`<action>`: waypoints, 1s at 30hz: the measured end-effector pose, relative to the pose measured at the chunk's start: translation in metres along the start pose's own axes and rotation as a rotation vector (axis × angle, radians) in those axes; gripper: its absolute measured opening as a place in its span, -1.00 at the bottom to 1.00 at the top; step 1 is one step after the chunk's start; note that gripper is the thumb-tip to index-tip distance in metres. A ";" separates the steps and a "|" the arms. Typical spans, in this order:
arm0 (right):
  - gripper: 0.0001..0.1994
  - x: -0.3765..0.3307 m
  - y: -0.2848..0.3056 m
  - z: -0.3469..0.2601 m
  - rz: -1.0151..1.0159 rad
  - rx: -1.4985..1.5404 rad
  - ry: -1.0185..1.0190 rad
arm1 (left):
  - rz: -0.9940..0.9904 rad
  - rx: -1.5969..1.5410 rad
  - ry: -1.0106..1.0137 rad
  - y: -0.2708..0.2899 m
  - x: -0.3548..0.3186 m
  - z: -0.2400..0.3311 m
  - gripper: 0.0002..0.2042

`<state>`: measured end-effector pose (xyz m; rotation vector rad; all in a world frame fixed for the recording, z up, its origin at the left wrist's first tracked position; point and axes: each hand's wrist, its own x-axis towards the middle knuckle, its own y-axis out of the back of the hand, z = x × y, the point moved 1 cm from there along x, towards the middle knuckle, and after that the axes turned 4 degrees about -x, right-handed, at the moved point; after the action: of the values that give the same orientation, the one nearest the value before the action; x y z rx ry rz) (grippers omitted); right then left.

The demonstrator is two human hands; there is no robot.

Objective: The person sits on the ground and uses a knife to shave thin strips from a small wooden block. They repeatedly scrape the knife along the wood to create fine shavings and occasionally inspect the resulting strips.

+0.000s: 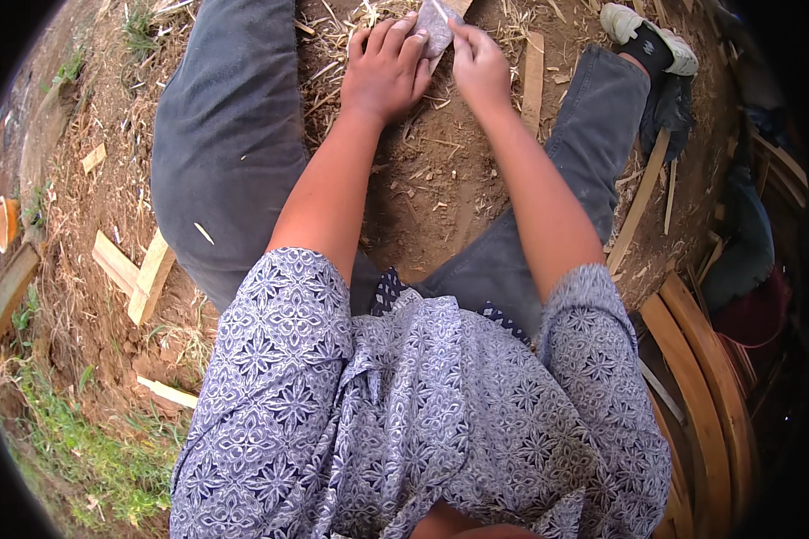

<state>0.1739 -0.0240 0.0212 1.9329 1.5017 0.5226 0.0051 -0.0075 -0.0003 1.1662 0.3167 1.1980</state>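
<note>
Outdoors; I'm seeing brown soil (413, 211) spreading beneath me, straw-like shavings (328, 67) littering it ahead. Left: short wood offcuts (153, 278) are lying about, green grass (99, 463) is growing lower down, something orange (6, 225) is resting near the edge. Right: long beams (726, 377) are lying side by side. Daylight is falling over everything.

The slab (435, 36) sits between the left hand (385, 70) and the right hand (482, 70), ahead of the torso. Between the left leg (229, 135) and right leg (593, 121), just right of the right hand, a wooden strip (533, 81) lies on the ground (422, 211). Left of the left leg, two wood pieces (155, 274) meet; grass (99, 463) grows behind them. Planks (692, 377) lie right of the torso.
</note>
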 end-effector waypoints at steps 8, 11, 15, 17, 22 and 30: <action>-0.71 -0.037 -0.003 0.010 -0.025 0.095 -0.015 | -0.051 -0.011 0.033 0.003 0.001 0.000 -0.62; -0.71 0.018 -0.006 -0.003 0.037 0.067 0.004 | -0.039 -0.021 0.016 0.001 0.000 0.002 -0.61; -0.71 -0.051 -0.011 0.007 -0.085 0.127 -0.090 | -0.029 -0.010 0.029 0.002 -0.001 -0.004 -0.63; -0.72 -0.047 -0.008 0.003 -0.064 0.164 -0.090 | -0.033 -0.003 0.035 0.003 -0.001 -0.005 -0.63; -0.71 0.010 -0.008 -0.011 0.056 0.060 -0.051 | -0.018 -0.015 0.015 0.007 0.002 0.001 -0.62; -0.72 0.021 -0.008 -0.002 0.065 0.105 -0.022 | -0.008 -0.025 -0.005 0.003 0.005 -0.001 -0.61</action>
<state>0.1726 -0.0022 0.0163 2.0675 1.4826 0.4573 0.0046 -0.0033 0.0030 1.1446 0.3017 1.1889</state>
